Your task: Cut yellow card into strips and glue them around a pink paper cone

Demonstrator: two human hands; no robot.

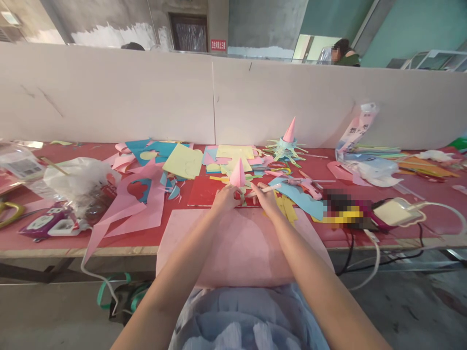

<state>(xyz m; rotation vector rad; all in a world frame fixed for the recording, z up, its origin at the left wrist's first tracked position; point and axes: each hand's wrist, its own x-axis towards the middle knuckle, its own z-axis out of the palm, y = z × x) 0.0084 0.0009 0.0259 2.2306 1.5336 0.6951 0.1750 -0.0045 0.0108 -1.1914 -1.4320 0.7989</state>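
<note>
A pink paper cone [238, 173] stands point up in front of me, with pale green paper pieces at its base. My left hand [224, 197] has its fingers closed around the lower left side of the cone. On the other side, my right hand [263, 198] grips a slim whitish pen [274, 187], its tip end pointing toward the cone's base. Both hands are above a red board [202, 193] on the table. A similar pink cone on a blue ring with green paper strips [288, 146] stands farther back, to the right.
Coloured paper scraps [182, 160] cover the table's middle. A pink glue gun [311, 185] lies right of my hands. At the left are a plastic bag [78, 177], a purple power strip [42, 223] and yellow-handled scissors [10, 214]. A white partition [146, 97] rises behind; cables [375, 262] hang at right.
</note>
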